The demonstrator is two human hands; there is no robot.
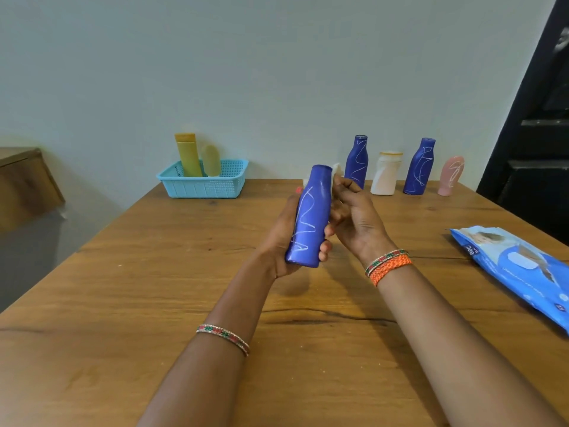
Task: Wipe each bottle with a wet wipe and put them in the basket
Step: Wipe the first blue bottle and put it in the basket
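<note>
Held up over the middle of the table (154,272), the blue bottle (308,220) is gripped by the left hand (284,238). A wipe (336,170) is pinched in the right hand (354,217); every white scribble should be rubbed off.

Head view, looking down, table (154,303) close

Both forearms reach forward side by side, the left hand (281,238) curled around something it holds upright, the right hand (354,217) close beside it with fingers bent, pinching near the top.
</note>
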